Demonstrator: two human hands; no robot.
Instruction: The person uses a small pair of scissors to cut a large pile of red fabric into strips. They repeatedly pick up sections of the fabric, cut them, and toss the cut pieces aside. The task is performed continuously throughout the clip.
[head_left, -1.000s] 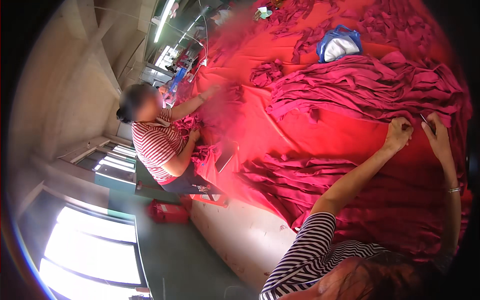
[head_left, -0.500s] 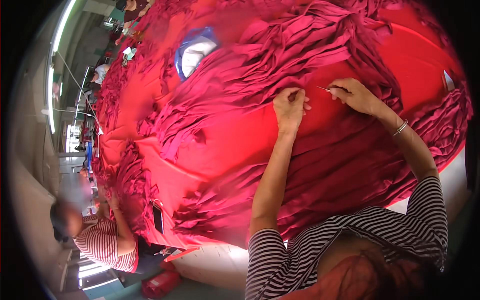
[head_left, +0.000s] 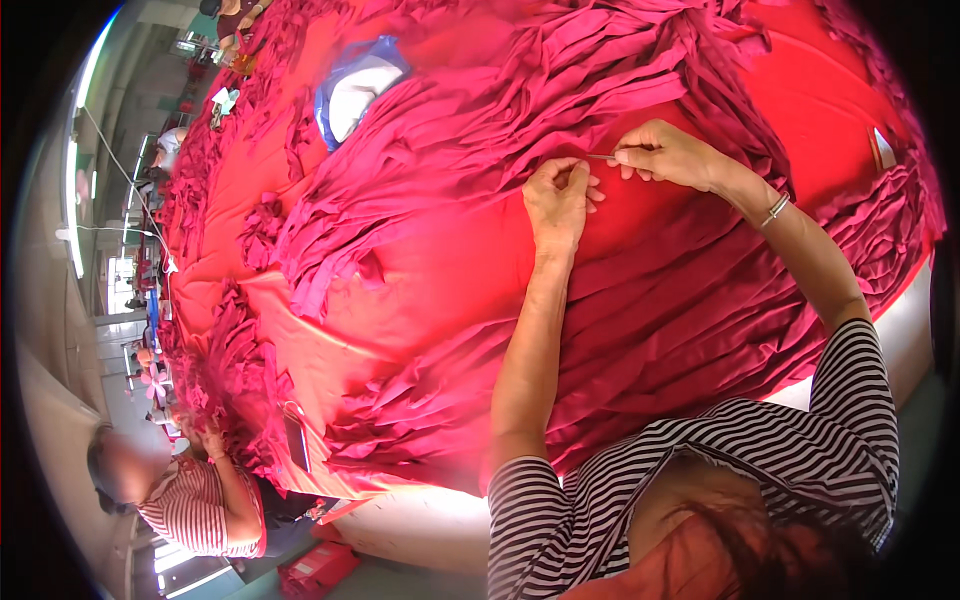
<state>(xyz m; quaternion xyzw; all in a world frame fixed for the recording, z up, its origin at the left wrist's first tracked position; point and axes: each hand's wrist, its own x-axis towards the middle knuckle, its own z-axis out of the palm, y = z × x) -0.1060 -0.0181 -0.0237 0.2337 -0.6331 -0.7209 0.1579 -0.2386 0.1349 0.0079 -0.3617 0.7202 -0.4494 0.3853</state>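
Note:
A thin needle (head_left: 601, 157) sticks out to the left from the pinched thumb and forefinger of my right hand (head_left: 665, 155). Close beside its tip is my left hand (head_left: 557, 205), thumb and forefinger pressed together and the other fingers curled. Whatever that pinch holds, perhaps a thread, is too fine to make out. Both hands are over smooth bright red cloth (head_left: 450, 260), between a band of gathered crimson fabric (head_left: 560, 85) beyond them and more crimson folds (head_left: 660, 330) nearer my body.
A blue and white bundle (head_left: 362, 95) lies on the cloth at the far left. Near the left edge rests a dark phone (head_left: 297, 440). A co-worker in a striped shirt (head_left: 205, 510) sits there, with a red bag (head_left: 318, 568) on the floor below.
My right hand has moved left and slightly away from me, bringing the needle close to my left fingertips. The whole view has shifted a little.

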